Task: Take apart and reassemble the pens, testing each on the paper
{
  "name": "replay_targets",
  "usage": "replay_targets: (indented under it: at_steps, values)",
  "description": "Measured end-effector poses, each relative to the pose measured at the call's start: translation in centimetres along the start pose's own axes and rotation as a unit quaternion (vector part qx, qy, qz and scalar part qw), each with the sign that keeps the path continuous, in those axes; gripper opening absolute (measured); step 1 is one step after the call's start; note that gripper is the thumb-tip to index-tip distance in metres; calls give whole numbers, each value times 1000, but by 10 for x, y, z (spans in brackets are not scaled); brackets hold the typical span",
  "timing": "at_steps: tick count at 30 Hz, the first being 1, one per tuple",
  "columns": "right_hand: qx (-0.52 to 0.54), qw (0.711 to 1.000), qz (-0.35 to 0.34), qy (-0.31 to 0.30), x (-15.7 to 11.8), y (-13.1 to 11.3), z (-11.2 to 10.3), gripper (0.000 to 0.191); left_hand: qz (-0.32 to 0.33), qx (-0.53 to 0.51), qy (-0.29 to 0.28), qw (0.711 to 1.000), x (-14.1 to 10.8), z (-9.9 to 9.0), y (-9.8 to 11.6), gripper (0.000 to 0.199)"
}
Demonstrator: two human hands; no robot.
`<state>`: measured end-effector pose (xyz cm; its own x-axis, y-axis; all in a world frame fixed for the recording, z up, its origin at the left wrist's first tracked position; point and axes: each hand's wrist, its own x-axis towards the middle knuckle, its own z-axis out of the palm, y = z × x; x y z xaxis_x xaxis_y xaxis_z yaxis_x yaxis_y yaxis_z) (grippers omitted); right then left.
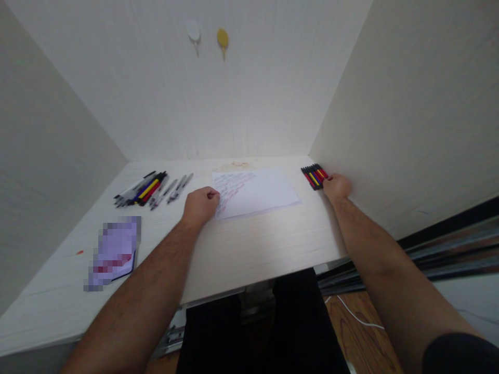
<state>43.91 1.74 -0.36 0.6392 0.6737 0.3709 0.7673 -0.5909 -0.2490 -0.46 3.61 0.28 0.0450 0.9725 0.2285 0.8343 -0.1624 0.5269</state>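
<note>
A white sheet of paper with slanted lines of writing on its left part lies at the middle of the desk. My left hand rests at the paper's left edge, its fingers curled closed; what they hold, if anything, is hidden. At the right, a row of black, red, yellow and blue pens lies side by side near the wall. My right hand touches the right end of this row with its fingers pinched together; whether a pen is between them cannot be made out.
Left of my left hand lie a pile of pens and several clear pens. A blurred purple device sits at the front left, near a small orange bit. Walls enclose the desk; two hooks hang on the back one.
</note>
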Motion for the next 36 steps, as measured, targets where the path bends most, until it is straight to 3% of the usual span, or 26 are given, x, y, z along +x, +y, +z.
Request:
replay_targets:
  at_steps: [36]
  values:
    - [11, 1000, 1, -17, 1, 2, 5, 25, -2, 8, -8, 1000, 0, 1, -1, 22]
